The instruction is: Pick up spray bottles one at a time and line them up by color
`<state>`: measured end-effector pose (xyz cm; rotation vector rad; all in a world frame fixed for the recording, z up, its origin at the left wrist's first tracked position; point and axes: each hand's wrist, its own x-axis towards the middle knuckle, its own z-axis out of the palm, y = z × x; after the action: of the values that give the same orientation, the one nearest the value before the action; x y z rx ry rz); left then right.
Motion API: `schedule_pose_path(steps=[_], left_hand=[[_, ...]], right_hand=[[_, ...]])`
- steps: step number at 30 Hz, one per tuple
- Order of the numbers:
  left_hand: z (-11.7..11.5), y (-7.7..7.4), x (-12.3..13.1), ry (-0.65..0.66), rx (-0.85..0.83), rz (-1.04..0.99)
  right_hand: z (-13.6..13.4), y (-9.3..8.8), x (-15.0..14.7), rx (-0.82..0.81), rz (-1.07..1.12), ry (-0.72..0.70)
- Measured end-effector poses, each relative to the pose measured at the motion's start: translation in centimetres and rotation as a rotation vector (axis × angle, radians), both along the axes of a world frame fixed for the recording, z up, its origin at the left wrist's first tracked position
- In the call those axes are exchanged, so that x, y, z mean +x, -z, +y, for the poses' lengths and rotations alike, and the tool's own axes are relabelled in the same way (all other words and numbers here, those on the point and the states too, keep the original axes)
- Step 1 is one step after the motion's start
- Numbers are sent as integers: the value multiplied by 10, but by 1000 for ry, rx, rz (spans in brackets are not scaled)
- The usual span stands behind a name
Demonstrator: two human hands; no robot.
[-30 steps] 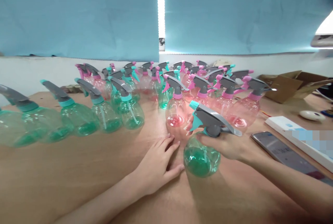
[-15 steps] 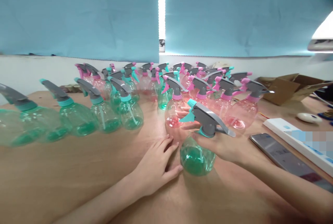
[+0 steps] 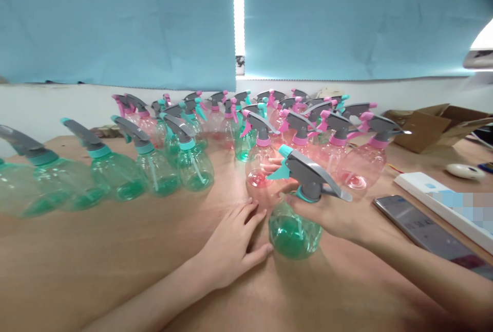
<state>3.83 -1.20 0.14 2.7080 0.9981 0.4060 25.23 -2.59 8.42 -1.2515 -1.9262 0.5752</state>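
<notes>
In front of me a spray bottle (image 3: 295, 232) of clear green plastic stands upright on the table, with a grey trigger head and turquoise nozzle. My right hand (image 3: 327, 214) is around its neck just under the head, the thumb on the near side and the fingers reaching behind, partly hidden by the trigger. My left hand (image 3: 234, 244) lies palm down on the wooden table (image 3: 127, 265), fingers spread, its thumb tip close to the bottle's left side. Just behind my right fingers stands a pink spray bottle (image 3: 259, 172).
Several green spray bottles (image 3: 194, 170) form a row on the left, and pink ones (image 3: 358, 167) a row on the right. Mixed bottles crowd the back. To the right are a phone (image 3: 408, 221), a white power strip (image 3: 435, 203), a white mouse (image 3: 464, 171) and a cardboard box (image 3: 423, 129).
The view has shifted very slightly. Both hands and the green spray bottle keep their places.
</notes>
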Motion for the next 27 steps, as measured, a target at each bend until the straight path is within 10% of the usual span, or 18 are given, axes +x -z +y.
schedule_pose_path(steps=[27], left_hand=[[-2, -3, 2, -4, -11, 42]], right_hand=[[-2, 1, -1, -118, -9, 44]])
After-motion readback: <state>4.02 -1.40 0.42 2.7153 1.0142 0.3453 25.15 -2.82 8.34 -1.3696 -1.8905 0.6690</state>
